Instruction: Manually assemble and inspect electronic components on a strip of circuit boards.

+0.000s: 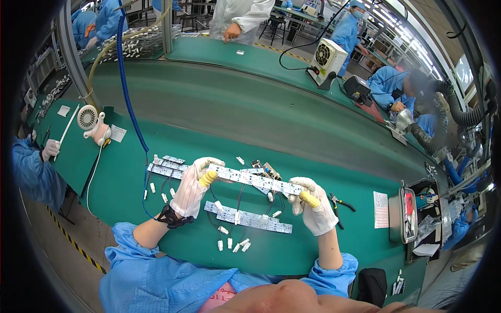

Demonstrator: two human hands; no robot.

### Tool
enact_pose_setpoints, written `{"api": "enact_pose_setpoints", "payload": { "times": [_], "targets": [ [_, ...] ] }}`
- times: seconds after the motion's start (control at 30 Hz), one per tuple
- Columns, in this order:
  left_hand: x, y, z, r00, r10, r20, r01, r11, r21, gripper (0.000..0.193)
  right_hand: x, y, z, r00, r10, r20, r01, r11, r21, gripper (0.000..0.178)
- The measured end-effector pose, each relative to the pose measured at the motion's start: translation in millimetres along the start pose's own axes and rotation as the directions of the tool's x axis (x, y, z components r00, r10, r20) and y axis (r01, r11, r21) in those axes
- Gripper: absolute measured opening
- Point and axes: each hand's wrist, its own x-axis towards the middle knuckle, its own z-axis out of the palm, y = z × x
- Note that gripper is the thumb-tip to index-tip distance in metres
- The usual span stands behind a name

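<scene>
Between my two gloved hands I hold a long white LED circuit board strip (255, 180), raised above the green bench and sloping slightly down to the right. My left hand (194, 187) pinches its left end, a yellow cover on the thumb and a black strap on the wrist. The right end is gripped by my right hand (315, 208), whose thumb also wears a yellow cover. Wires with white plugs hang below the strip. Nearer to me lie more board strips (255, 219) with white connectors (229, 243). Another group of strips (168, 168) lies beside my left hand.
Pliers (339, 208) lie right of my right hand, then a printed sheet (381, 209) and a metal tray (399, 215). A small fan (88, 119) stands at the left, near a coiled blue cord (122, 68). An ionizer blower (329, 57) and co-workers are beyond.
</scene>
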Motion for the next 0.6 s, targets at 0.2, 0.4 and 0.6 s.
{"api": "enact_pose_setpoints", "payload": {
  "times": [0.2, 0.4, 0.6],
  "targets": [
    [0.1, 2.3, 0.0, 1.000, -0.009, 0.010, 0.009, 1.000, -0.017, 0.052, 0.3, 1.1, -0.2, 1.000, 0.001, -0.002, -0.001, 1.000, -0.005, 0.047],
    [0.4, -3.1, -1.3, 1.000, -0.007, -0.001, 0.007, 1.000, -0.012, 0.053, 0.4, 1.2, -0.3, 1.000, 0.006, -0.001, -0.006, 1.000, 0.006, 0.047],
    [-0.1, -1.7, -0.5, 1.000, -0.018, 0.008, 0.019, 0.999, -0.039, 0.053, 1.1, 1.2, -1.0, 1.000, 0.006, 0.004, -0.006, 1.000, 0.000, 0.048]
  ]
}}
